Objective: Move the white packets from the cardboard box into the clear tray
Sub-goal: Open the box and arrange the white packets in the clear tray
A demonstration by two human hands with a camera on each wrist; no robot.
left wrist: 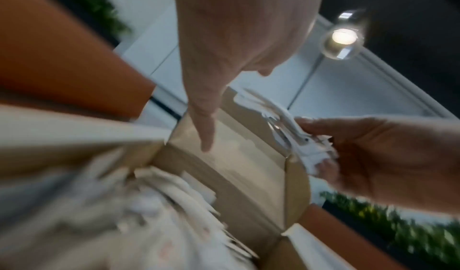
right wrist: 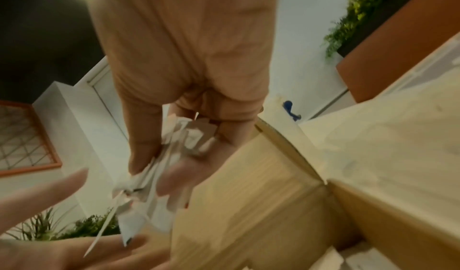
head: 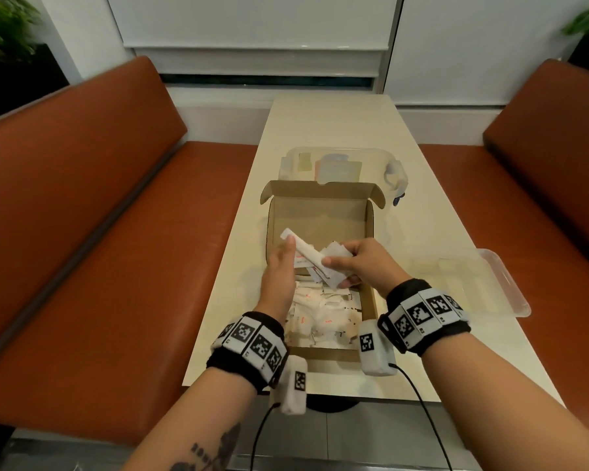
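An open cardboard box point(head: 320, 215) sits mid-table, its near half filled with loose white packets point(head: 320, 317). Above it my right hand point(head: 340, 270) grips a bundle of white packets point(head: 312, 254) between thumb and fingers; the right wrist view shows that bundle point(right wrist: 174, 156) fanned out under the curled fingers. My left hand point(head: 281, 266) is flat with straight fingers against the bundle's left end and holds nothing. In the left wrist view the bundle point(left wrist: 286, 128) hangs over the box's far wall point(left wrist: 236, 156). The clear tray point(head: 510, 283) lies to the right of the box and looks empty.
Behind the box stands a clear lidded container point(head: 371, 158) with items inside. The cream table point(head: 320, 124) is narrow, with orange bench seats point(head: 116, 249) on both sides. Black cables hang from the wrist cameras near the table's front edge.
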